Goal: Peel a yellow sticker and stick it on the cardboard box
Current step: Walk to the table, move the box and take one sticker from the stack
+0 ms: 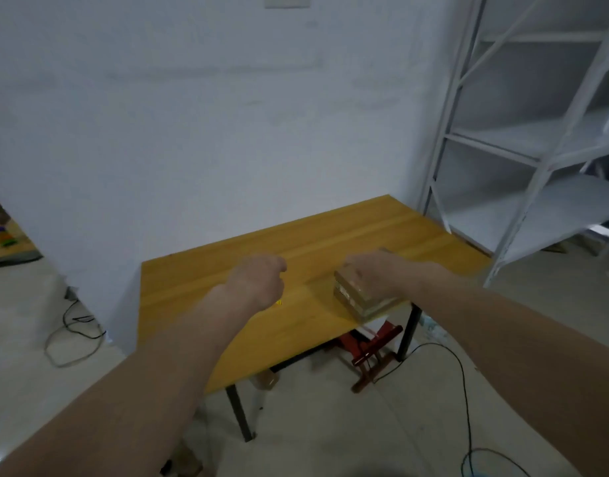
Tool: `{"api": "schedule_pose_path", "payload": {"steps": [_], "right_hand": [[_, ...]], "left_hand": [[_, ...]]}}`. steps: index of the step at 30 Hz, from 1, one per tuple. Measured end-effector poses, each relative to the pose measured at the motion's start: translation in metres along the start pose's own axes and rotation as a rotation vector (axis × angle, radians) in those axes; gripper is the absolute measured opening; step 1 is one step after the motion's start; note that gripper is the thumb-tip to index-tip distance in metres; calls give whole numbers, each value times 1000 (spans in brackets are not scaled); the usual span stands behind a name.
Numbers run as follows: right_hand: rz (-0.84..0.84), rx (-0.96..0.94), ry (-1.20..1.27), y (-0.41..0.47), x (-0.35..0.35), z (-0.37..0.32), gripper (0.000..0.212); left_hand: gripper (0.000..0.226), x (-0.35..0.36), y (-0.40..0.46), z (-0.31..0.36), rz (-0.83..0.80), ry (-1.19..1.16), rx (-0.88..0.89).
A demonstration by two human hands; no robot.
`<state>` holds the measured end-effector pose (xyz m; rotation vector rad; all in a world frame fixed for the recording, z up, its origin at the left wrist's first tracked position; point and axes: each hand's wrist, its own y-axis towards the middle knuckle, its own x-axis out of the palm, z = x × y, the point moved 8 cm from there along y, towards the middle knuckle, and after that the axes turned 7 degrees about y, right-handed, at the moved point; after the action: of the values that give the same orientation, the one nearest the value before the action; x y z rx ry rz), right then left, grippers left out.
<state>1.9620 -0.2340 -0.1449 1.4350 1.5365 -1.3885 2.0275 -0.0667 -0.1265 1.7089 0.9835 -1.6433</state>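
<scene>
Cardboard box (361,297) at near right edge of bench (248,339), right hand (375,273) on top, grip unclear; left hand (256,282) curled loosely, holding nothing visible; yellow sticker (279,303) bit peeks beneath it on bench; blurry; pin box steady, lift sticker corner with fingernail, peel slowly.

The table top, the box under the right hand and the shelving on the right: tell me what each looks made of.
Table top: looks like wood or wood laminate, honey-yellow with lengthwise plank lines and a smooth, faintly glossy finish.
Cardboard box: brown cardboard; a shiny band suggests clear tape, though blur leaves that open.
Shelving: apparently metal painted pale grey-white, judging by thin angled uprights, diagonal braces and flat matte shelves.
</scene>
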Motion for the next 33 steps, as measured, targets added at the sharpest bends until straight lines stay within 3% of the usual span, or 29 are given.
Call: {"api": "schedule_pose_path", "payload": {"steps": [13,19,24,33], "right_hand": [[-43,4,36,125,-37,85,44],[-49,-21,2,183,-52,101,45],[-91,-60,-9,228,-51,111,43],[-69,-324,-132,288,-41,114,42]], "left_hand": [[46,18,184,66,-73,-60,124],[38,13,250,48,22,-147,113],[40,25,292,41,-34,-143,105],[37,39,330,35,43,-158,6]]}}
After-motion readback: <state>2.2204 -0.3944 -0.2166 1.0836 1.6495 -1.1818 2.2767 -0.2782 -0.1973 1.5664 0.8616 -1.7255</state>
